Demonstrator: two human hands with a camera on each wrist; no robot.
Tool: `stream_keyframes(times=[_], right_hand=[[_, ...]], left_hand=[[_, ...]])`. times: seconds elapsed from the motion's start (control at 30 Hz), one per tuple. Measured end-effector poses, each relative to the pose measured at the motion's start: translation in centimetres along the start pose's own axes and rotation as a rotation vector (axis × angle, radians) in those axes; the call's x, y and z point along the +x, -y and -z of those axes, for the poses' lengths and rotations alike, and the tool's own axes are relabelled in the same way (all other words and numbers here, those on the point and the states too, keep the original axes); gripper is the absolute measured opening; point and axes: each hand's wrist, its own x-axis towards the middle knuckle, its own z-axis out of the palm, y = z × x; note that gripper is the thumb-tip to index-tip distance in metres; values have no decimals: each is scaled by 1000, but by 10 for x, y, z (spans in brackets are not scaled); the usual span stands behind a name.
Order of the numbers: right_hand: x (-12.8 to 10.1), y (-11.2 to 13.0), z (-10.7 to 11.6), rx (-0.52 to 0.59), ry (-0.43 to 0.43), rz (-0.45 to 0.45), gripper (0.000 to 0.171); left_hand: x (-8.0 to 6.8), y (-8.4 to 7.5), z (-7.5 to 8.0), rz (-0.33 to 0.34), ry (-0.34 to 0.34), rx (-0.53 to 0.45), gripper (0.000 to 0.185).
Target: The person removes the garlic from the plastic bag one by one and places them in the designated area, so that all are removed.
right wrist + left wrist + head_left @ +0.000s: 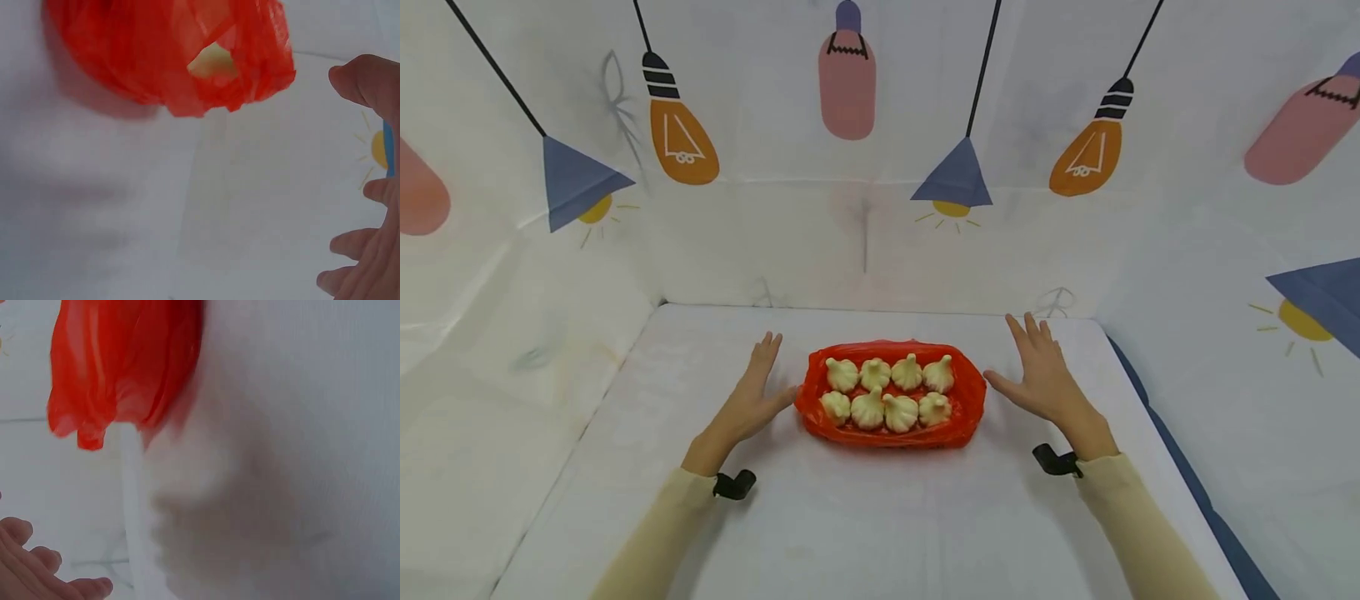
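Note:
Several white garlic bulbs lie in two rows inside a shallow container wrapped in red plastic at the middle of the table. To its left is my left hand, fingers extended and thumb close to the container's left end; whether it touches cannot be told. My right hand is raised at the other end with fingers spread, its thumb near the red edge. Neither hand holds anything. In the right wrist view, a hole in the red plastic shows something pale beneath. The left wrist view shows gathered red plastic.
A white-covered table carries the container. Behind it and at both sides rise white sheets printed with lamps and bulbs. Dark blue material shows along the table's right edge. Each wrist wears a small black device.

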Motion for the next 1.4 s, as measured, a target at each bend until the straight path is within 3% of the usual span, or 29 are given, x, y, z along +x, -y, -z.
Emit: stream_keyframes(times=[0.27,0.4,0.6,0.87,1.13,1.4], right_hand=[[6,40,4,53,17,86,102],[8,55,0,72,43,130,101],[9,70,-7,99,76,163,101],[14,81,-16,109,76,204,98],[16,88,-22,117,106,239,100],[18,92,-29,122,103,257,101]], left_hand=[[2,-4,-27,-24,-14,-73,105],[1,-4,-41,-19,13,-102,111],[-2,-8,-57,-30,62,-7,111],[-4,-12,-63,-38,86,102,111],[-3,-13,-65,-4,154,-24,110],[-3,-11,-67,-16,157,-72,116]])
